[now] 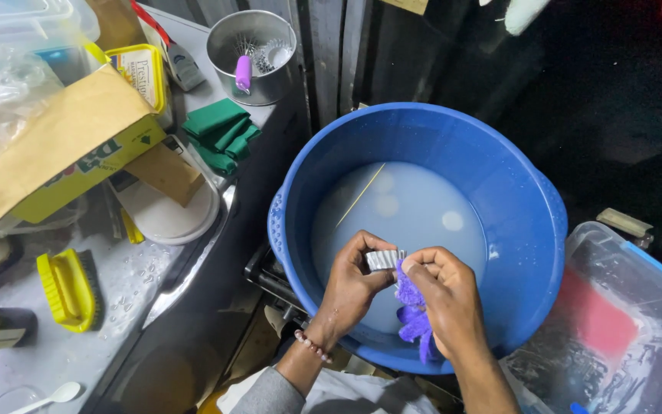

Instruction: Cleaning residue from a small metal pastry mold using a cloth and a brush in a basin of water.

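Low in the frame, the left hand (352, 285) pinches a small fluted tin (385, 259), perhaps a mould, steady while the right hand (447, 295) grips a purple cloth (414, 313) against it above the blue basin (515, 192).

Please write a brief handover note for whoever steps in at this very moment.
Left hand: grip shut on a small fluted metal tin, held over the blue basin.
Right hand: grip shut on a purple cloth, pressed against the tin.
The basin holds cloudy water. A yellow brush lies on the wet counter.
Done: tin in hand, cloth on it.
Left: cannot tell how clean the tin is.
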